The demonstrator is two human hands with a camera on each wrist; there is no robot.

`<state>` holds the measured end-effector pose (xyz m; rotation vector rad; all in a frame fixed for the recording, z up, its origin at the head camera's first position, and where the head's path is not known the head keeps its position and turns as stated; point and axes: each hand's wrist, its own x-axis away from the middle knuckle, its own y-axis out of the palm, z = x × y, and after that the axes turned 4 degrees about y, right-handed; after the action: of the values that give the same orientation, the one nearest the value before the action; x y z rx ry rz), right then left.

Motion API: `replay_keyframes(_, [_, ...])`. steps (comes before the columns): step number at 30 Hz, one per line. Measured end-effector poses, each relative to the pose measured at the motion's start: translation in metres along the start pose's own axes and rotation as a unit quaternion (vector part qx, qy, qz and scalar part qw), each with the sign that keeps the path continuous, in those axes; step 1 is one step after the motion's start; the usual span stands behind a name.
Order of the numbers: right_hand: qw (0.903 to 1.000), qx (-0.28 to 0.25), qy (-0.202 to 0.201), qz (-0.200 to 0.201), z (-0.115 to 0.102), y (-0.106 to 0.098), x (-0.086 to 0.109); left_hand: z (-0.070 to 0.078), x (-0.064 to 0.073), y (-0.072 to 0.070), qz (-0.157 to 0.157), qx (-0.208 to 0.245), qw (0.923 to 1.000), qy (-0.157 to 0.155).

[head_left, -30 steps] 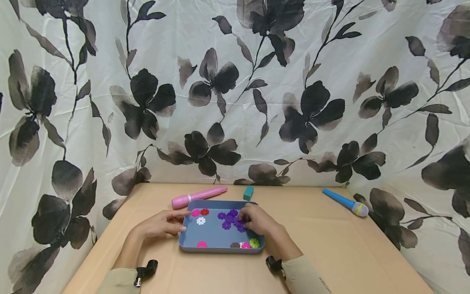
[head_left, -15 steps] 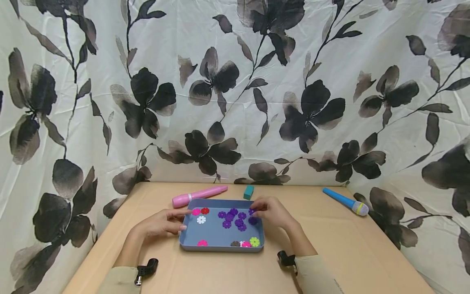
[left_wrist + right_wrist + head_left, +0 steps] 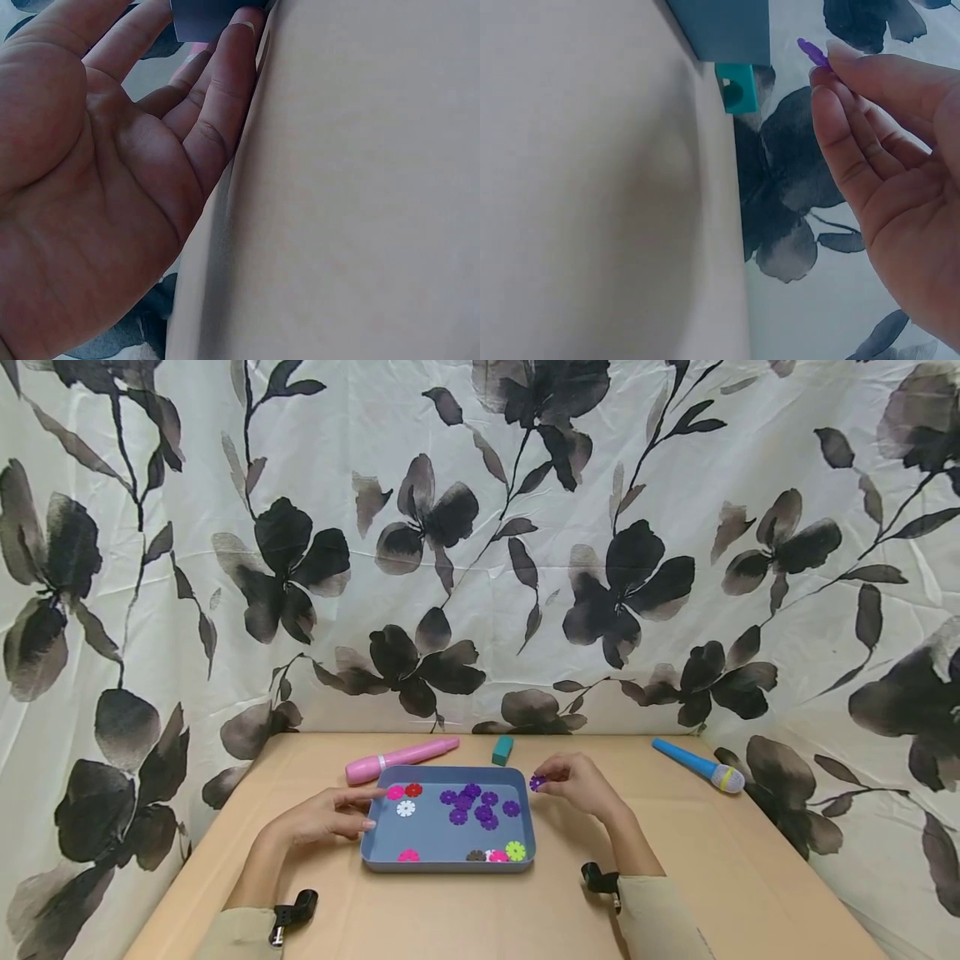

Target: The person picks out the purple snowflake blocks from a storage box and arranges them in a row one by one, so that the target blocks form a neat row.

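Note:
My right hand (image 3: 581, 783) pinches a purple flower-shaped disc (image 3: 537, 782) between thumb and fingertips, just right of the grey-blue tray (image 3: 450, 867). In the right wrist view that disc (image 3: 814, 52) shows nearly edge-on, above the table. Several more purple discs (image 3: 483, 812) lie in the tray's right half, partly overlapping. My left hand (image 3: 318, 815) rests against the tray's left edge, its fingers fairly straight; the left wrist view shows fingertips at the tray wall (image 3: 210, 22). Near those fingers lie a pink disc (image 3: 395, 792), a red disc (image 3: 413, 790) and a white disc (image 3: 406, 808).
Along the tray's near wall are a pink disc (image 3: 408, 856), a brown disc (image 3: 476, 856) and a lime green disc (image 3: 515, 851), among others. Behind the tray lie a pink marker-shaped object (image 3: 401, 760) and a teal block (image 3: 502, 750). A blue toy microphone (image 3: 697, 766) lies far right.
My right hand has moved right from over the purple discs to outside the tray, carrying one purple disc. Another purple disc now lies apart near the right wall. The left hand stays at the tray.

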<state>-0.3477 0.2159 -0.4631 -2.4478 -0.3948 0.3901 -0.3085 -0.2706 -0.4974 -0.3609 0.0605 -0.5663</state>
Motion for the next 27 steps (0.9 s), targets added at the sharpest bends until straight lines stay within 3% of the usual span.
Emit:
replay_keyframes(6, [0.9996, 0.014, 0.017, -0.017, 0.006, -0.002, 0.003, -0.001, 0.0, 0.0, -0.002, 0.012, 0.9999, -0.005])
replay_keyframes(17, [0.9918, 0.034, 0.075, -0.098, 0.019, 0.004, 0.006, -0.002, 0.0, 0.0, -0.002, 0.003, 1.0, 0.006])
replay_keyframes(27, [0.9889, 0.05, 0.066, -0.124, 0.021, 0.011, 0.005, -0.003, -0.001, 0.001, -0.001, -0.001, 0.9999, 0.011])
